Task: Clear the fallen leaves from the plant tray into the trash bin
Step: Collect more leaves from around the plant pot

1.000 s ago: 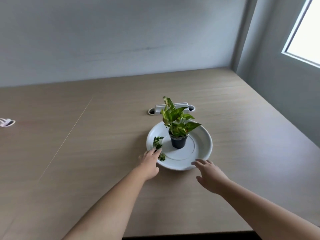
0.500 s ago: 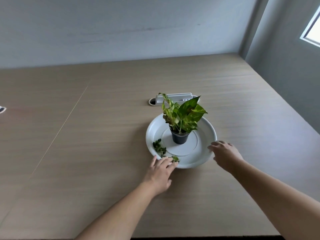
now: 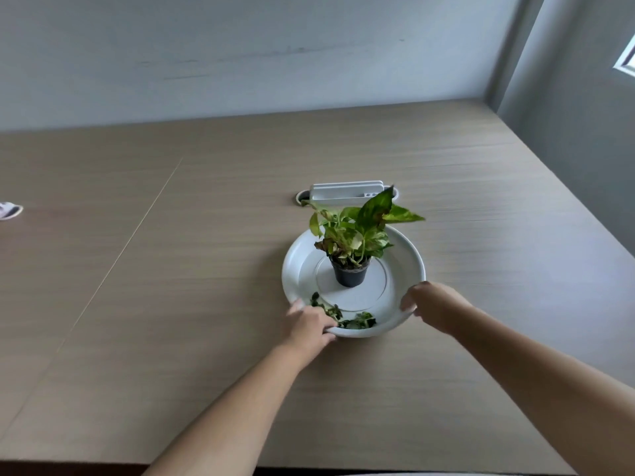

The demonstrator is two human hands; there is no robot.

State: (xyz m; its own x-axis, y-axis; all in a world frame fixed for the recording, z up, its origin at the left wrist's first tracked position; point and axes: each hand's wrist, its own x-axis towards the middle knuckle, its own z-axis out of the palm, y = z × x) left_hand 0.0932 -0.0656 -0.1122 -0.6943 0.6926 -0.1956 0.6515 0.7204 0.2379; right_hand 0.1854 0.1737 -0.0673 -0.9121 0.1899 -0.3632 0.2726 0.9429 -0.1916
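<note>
A round white plant tray [image 3: 299,255] sits on the wooden table, with a small black pot [image 3: 349,273] of green and yellow leaves standing at its centre. Dark fallen leaves [image 3: 355,320] lie along the tray's near inner edge. My left hand [image 3: 309,326] grips the tray's near-left rim, fingers curled over it beside the leaves. My right hand [image 3: 438,305] holds the near-right rim, thumb inside the tray. No trash bin is in view.
A white cable outlet box [image 3: 347,193] sits in the table just behind the tray. A small white object [image 3: 8,210] lies at the far left edge. The wall runs close behind the table and along its right side.
Both hands have closed onto the tray's rim, the right moving from the table to the right edge. The tray has turned, bringing the leaves round to its near edge.
</note>
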